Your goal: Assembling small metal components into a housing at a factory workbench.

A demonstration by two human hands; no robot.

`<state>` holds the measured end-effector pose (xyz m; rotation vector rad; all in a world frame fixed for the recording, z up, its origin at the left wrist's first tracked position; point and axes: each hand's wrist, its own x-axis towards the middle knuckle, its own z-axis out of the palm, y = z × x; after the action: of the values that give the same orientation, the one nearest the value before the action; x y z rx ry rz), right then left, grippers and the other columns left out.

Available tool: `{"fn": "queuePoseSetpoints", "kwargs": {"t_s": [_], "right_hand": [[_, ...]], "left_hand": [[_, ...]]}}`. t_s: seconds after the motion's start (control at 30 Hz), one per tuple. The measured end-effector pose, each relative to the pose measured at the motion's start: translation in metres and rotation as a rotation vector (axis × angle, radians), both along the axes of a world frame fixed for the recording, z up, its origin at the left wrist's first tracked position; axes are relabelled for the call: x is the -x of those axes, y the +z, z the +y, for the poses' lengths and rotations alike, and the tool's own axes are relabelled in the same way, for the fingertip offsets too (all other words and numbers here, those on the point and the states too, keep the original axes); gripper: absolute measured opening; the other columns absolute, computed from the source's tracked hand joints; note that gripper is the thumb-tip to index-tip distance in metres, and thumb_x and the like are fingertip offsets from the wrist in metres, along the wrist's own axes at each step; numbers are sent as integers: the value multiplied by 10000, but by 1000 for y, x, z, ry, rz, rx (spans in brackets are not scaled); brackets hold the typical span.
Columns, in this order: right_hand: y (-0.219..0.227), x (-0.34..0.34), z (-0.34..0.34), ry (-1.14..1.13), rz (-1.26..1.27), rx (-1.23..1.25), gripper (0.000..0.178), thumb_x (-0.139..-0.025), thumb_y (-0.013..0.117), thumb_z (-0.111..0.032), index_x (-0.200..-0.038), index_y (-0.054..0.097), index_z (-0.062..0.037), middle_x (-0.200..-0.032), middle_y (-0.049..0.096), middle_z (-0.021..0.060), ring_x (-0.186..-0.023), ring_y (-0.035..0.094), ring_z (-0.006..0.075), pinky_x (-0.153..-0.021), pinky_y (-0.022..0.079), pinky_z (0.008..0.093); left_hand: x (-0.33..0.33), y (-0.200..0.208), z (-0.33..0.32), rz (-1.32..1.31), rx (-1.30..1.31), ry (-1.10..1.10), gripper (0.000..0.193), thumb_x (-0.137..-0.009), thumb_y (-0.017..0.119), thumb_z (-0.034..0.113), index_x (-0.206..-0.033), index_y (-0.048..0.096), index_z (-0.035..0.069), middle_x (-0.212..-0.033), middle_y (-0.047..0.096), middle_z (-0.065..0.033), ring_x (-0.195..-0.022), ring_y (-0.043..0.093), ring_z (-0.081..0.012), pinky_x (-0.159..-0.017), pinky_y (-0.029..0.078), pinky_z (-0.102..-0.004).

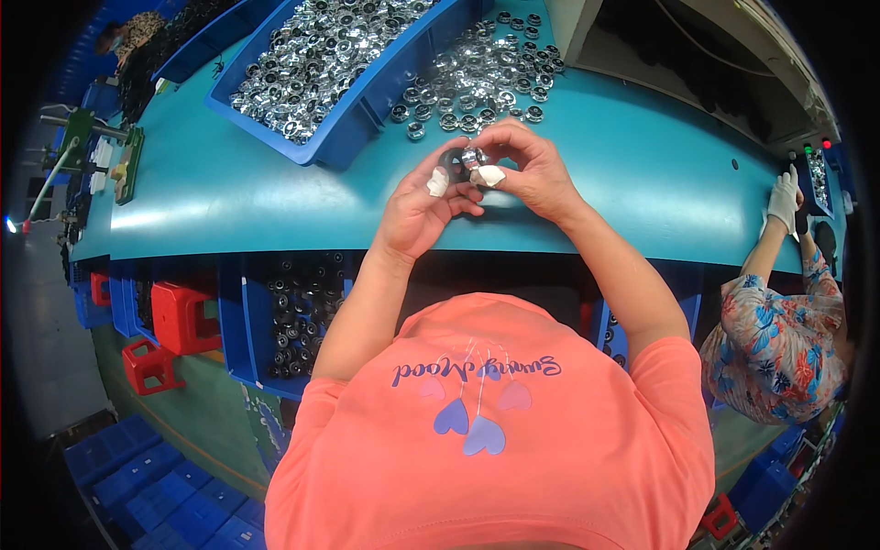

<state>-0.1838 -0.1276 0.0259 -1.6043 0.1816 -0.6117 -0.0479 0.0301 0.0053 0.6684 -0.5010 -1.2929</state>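
Observation:
Both of my hands meet above the front half of the teal table. My left hand (418,206) is closed on a black round wheel-like part (451,165), with its lower fingers curled beneath. Pinched between thumb and fingers of my right hand (539,174) is a shiny chrome round part (472,158). The two parts sit side by side at the fingertips; whether they are joined I cannot make out. White tape covers both thumbs. Just beyond, loose chrome round parts (467,122) lie spread on the table.
A blue bin (344,137) heaped with chrome parts stands at the far left on the teal table (229,206). Below the edge, a blue crate (240,321) holds black round parts. A co-worker's gloved hand (784,197) is at the right; red stools (183,316) stand left.

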Motion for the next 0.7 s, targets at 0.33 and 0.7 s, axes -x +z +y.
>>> {"fn": "queuePoseSetpoints", "kwargs": {"t_s": [0.33,0.7], "right_hand": [[2,0,7,-160,17,399,284,-726,797,-62,-1001,734,-98,-909,646,19,-806,596,165,-724,517,293],[6,2,9,-72,87,237,398,-800,729,-44,-1193,697,-99,-1046,642,46,-964,653,166,-810,546,297]], "left_hand": [[11,1,-3,-183,-78,144,569,-1003,615,247,-1472,432,-19,-1275,613,-112,-1172,598,-203,-963,516,-384],[24,2,-13,-430,-136,384,355,-1007,585,100,-1333,533,-30,-1147,661,-103,-1052,647,-171,-877,557,-310]]}}
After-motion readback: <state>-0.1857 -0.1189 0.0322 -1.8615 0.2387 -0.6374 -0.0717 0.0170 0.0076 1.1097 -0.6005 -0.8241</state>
